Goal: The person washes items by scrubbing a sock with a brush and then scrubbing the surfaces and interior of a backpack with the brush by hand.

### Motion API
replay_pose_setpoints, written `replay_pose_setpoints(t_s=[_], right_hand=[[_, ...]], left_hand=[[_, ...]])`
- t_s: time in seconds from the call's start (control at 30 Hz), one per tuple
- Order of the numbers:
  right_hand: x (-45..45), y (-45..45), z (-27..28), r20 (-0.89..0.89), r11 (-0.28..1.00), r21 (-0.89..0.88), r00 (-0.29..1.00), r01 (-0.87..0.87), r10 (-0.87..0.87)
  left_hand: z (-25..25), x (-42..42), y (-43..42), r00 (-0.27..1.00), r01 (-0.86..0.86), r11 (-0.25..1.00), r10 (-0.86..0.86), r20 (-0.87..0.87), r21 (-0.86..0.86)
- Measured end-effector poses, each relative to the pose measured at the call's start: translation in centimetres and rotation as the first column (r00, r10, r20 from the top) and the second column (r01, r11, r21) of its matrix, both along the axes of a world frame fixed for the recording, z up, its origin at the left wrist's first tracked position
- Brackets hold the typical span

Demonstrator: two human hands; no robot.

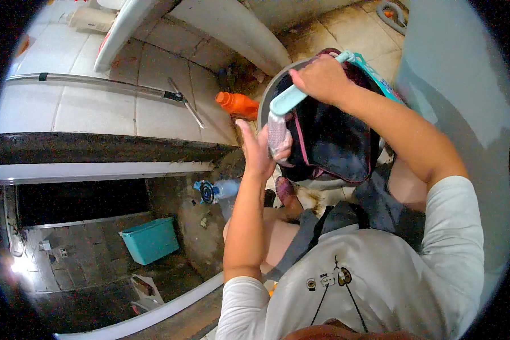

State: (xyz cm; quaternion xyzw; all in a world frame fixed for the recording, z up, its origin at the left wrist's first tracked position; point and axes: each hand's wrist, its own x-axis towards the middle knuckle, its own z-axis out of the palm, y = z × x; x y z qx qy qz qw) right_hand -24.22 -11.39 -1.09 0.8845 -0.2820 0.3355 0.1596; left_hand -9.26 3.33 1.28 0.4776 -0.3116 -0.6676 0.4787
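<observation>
My right hand is closed round the light teal handle of a scrubbing brush. The brush head lies against the top of a pale, mesh-textured strap. Fingers of my left hand are wrapped behind that strap, and its thumb points up. Below both hands, a black bag with pink piping fills a grey tub. Whether the strap belongs to the bag cannot be made out. The brush's bristles are hidden.
An orange bottle lies left of the tub, near a squeegee pole. A teal-and-white packet is at the tub's right edge. Further left are a clear blue-tinted bottle and a teal bin. A grey-blue wall bounds the right.
</observation>
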Motion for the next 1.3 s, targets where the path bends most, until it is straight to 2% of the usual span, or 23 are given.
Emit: replay_pose_setpoints(t_s=[0.1,0.13,0.17,0.27,0.3,0.37,0.4,0.43,0.5,0.53,0.6,0.63,0.67,0.7,0.73,0.77,0.87,1.03,1.1,1.17,1.23,1.27,1.3], right_hand=[[1.4,3.5,0.8,-0.043,0.994,0.024,0.993,-0.106,0.107],[1.9,4.7,0.4,0.058,0.965,0.043,0.965,-0.259,0.256],[1.8,4.7,0.2,0.023,0.964,0.042,0.965,-0.262,0.262],[0.5,0.8,-0.2,-0.103,0.998,0.064,0.994,-0.018,0.025],[0.0,0.4,0.3,-0.036,0.998,0.036,0.998,-0.044,0.045],[1.0,2.4,0.4,-0.090,0.987,0.143,0.992,-0.074,0.088],[1.4,4.1,0.8,-0.053,0.985,0.066,0.985,-0.159,0.163],[1.8,4.6,0.1,0.109,0.943,0.101,0.945,-0.318,0.307],[0.9,2.9,0.2,-0.110,0.990,0.014,0.984,-0.142,0.143],[0.5,1.5,-0.2,-0.040,0.999,-0.002,0.998,-0.043,0.043],[0.3,0.8,-0.5,-0.038,0.997,0.053,0.998,-0.051,0.053],[0.7,2.1,0.1,-0.037,0.996,0.063,0.997,-0.060,0.063],[1.2,3.9,0.6,-0.084,0.991,0.069,0.989,-0.118,0.124],[1.7,5.1,0.2,0.025,0.959,0.034,0.960,-0.280,0.279],[1.4,4.5,0.2,-0.038,0.970,0.024,0.969,-0.243,0.244],[1.1,3.6,0.0,-0.096,0.978,0.019,0.974,-0.206,0.207],[0.2,0.5,-0.6,-0.083,1.000,0.015,0.997,-0.009,0.010],[1.1,3.6,0.0,-0.021,0.963,0.170,0.976,-0.209,0.216],[0.1,0.6,-0.3,-0.049,0.996,0.092,0.999,0.021,-0.016],[0.2,0.1,-1.1,-0.020,0.988,0.152,0.999,0.035,-0.032],[1.1,3.3,0.4,-0.050,0.991,0.063,0.992,-0.115,0.119],[1.5,4.0,0.2,0.008,0.974,0.085,0.978,-0.209,0.209],[1.4,3.5,-0.3,0.015,0.974,0.092,0.978,-0.207,0.206]], left_hand=[[0.8,-0.6,0.2,0.991,-0.123,0.987,0.128,-0.044,0.106],[0.9,-0.8,0.3,0.979,-0.181,0.969,0.193,-0.059,0.166],[0.8,-0.7,0.2,0.980,-0.178,0.969,0.190,-0.055,0.171],[-0.3,0.4,0.2,0.997,0.032,0.999,-0.034,-0.068,-0.031],[-0.5,0.5,0.2,0.997,0.028,0.999,-0.030,-0.072,-0.033],[-0.6,0.4,0.2,0.997,0.061,0.998,-0.062,-0.042,-0.036],[-0.3,0.2,0.2,0.997,-0.018,1.000,0.019,-0.076,0.014],[0.0,-0.1,0.3,0.989,-0.096,0.993,0.103,-0.104,0.069],[0.9,-1.0,0.1,0.973,-0.223,0.968,0.228,-0.035,0.116],[0.4,-0.5,0.0,0.973,-0.225,0.968,0.230,-0.034,0.114],[-0.8,0.6,-0.1,0.993,0.082,0.996,-0.085,-0.085,-0.035],[-0.4,0.4,0.0,0.992,0.083,0.996,-0.086,-0.087,-0.040],[0.1,0.0,0.2,0.995,-0.025,0.998,0.030,-0.092,0.060],[0.6,-0.4,0.3,0.986,-0.133,0.978,0.148,-0.083,0.163],[0.8,-1.2,0.0,0.966,-0.255,0.952,0.257,0.015,0.169],[0.7,-1.0,0.2,0.967,-0.254,0.951,0.255,0.023,0.178],[-0.3,0.1,0.1,0.997,0.053,0.999,-0.053,-0.047,-0.011],[0.2,-0.2,0.3,0.992,-0.093,0.987,0.103,-0.076,0.131],[0.0,-0.1,0.0,0.995,-0.008,1.000,0.008,-0.104,0.003],[-0.1,-0.1,0.1,0.998,0.008,1.000,-0.007,-0.058,0.016],[-0.2,0.2,0.2,0.996,0.049,0.999,-0.049,-0.077,0.002],[-0.3,0.1,0.5,0.993,-0.014,1.000,0.017,-0.121,0.025],[-0.3,0.1,0.5,0.993,-0.011,0.999,0.015,-0.116,0.034]])
